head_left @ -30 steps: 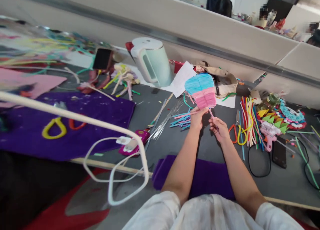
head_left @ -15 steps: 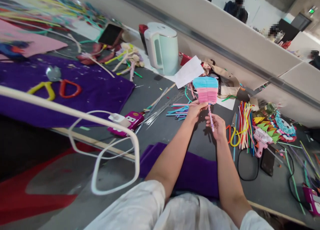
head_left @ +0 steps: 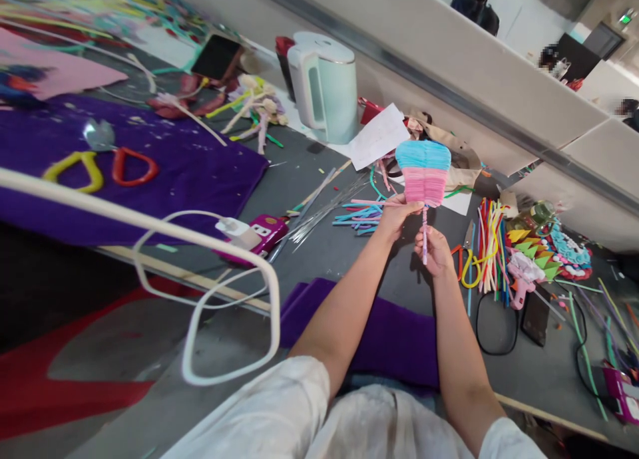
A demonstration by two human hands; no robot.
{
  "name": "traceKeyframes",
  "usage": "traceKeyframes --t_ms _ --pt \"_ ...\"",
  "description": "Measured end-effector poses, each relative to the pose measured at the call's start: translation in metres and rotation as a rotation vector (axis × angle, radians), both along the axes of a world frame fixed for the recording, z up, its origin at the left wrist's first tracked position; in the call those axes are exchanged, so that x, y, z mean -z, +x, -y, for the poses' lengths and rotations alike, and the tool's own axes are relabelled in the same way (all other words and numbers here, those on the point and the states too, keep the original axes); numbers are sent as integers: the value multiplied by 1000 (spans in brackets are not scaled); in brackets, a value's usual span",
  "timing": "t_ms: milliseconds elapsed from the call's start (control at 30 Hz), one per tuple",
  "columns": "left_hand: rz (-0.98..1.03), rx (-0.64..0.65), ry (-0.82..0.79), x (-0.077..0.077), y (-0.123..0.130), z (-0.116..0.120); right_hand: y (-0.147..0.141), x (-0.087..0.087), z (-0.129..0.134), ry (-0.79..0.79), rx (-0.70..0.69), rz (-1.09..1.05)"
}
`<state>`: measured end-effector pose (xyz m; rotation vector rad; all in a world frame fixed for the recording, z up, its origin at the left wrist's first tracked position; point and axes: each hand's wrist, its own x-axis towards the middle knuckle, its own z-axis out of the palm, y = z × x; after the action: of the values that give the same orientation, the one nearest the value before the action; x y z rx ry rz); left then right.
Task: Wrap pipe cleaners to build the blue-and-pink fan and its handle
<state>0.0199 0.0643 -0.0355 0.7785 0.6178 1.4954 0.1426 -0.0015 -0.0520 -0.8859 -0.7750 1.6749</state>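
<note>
A fan-shaped piece [head_left: 425, 173], blue on top and pink below, stands upright above the grey table on a thin pink and purple stem. My left hand [head_left: 397, 218] pinches its lower edge, where a pink strip sticks out to the left. Below it, my right hand [head_left: 435, 250] has its fingers closed round the stem. Blue and purple strips [head_left: 362, 217] lie left of my left hand. Scissors with red and yellow handles [head_left: 469, 263] lie right of my right hand.
A pale green kettle [head_left: 337, 86] and white paper [head_left: 378, 136] stand behind. Coloured strips [head_left: 492, 246], a pink glue gun [head_left: 522, 289] and a black phone [head_left: 536, 318] are at the right. Purple cloth [head_left: 200, 159] and a power strip [head_left: 267, 233] are at the left.
The fan-shaped piece has moved slightly right and up and faces the camera more squarely. My right hand's fingers have closed in round the stem.
</note>
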Motion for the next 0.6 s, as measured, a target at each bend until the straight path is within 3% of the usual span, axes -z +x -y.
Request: traceKeyframes --t_ms 233,400,467,600 --pt "-87 -122 26 -4 1 1 -8 -8 3 175 180 232" --pt "-113 -139 32 -10 3 6 -10 -4 4 326 367 639" --pt "-124 -141 24 -11 2 6 -8 -4 4 322 359 666" --pt "-153 -166 3 -10 -2 4 -2 -8 4 235 171 406"
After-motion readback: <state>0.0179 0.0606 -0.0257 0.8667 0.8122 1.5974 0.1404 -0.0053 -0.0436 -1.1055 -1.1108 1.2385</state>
